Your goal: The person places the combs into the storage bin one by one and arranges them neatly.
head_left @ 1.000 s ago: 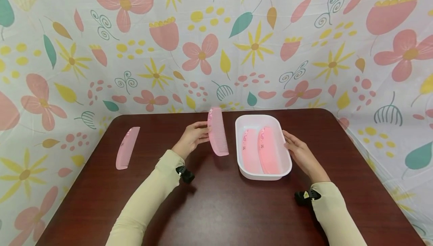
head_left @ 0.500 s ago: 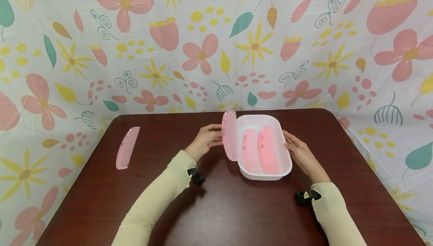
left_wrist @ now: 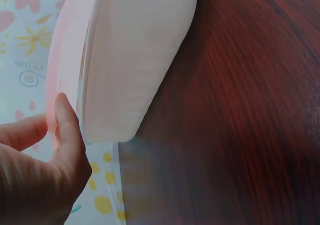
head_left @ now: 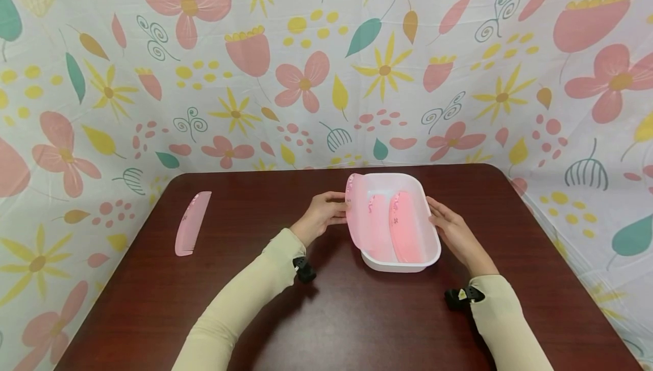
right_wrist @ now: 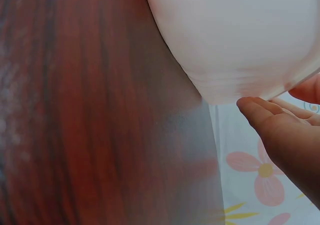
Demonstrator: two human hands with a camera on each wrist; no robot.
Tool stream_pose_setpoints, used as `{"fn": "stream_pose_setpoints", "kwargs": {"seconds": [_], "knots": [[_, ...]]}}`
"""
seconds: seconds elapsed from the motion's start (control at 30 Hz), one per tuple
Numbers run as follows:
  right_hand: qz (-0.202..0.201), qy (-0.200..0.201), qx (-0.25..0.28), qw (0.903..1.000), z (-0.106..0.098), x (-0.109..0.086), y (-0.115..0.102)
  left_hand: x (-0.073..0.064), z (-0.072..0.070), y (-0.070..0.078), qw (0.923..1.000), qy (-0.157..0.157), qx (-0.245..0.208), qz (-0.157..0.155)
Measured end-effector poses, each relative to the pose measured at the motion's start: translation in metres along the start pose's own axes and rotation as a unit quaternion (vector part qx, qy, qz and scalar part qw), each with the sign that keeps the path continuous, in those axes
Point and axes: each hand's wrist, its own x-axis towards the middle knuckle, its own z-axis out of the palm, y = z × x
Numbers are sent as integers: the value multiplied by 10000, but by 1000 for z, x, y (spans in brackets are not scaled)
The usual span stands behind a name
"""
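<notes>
My left hand (head_left: 321, 214) pinches a pink comb (head_left: 357, 218) by its curved back, and the comb is over the left rim of a white plastic tub (head_left: 431, 252). In the left wrist view, thumb and fingers grip the comb (left_wrist: 62, 70) just above the tub's wall (left_wrist: 130, 60). Inside the tub lie two more pink combs; the right one (head_left: 405, 229) shows well, while the left one (head_left: 378, 229) is partly behind the held comb. My right hand (head_left: 451, 232) touches the tub's right side with its fingers fairly straight, as the right wrist view also shows.
Another pink comb (head_left: 193, 224) lies on the dark brown wooden table (head_left: 326, 314) at the left. A floral cloth (head_left: 306, 48) hangs right behind the table's back edge. Each wrist wears a black strap-on camera.
My left hand has carried the comb to the right, from beside the tub to over its left rim, and lowered it slightly. My right hand and the tub have stayed put.
</notes>
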Motion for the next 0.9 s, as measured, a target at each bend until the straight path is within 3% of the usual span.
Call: {"fn": "stream_pose_setpoints", "kwargs": {"seconds": [0.9], "knots": [[-24, 19, 76, 10000, 1, 0, 0, 1, 14, -9, 9998, 34, 177, 78]]}}
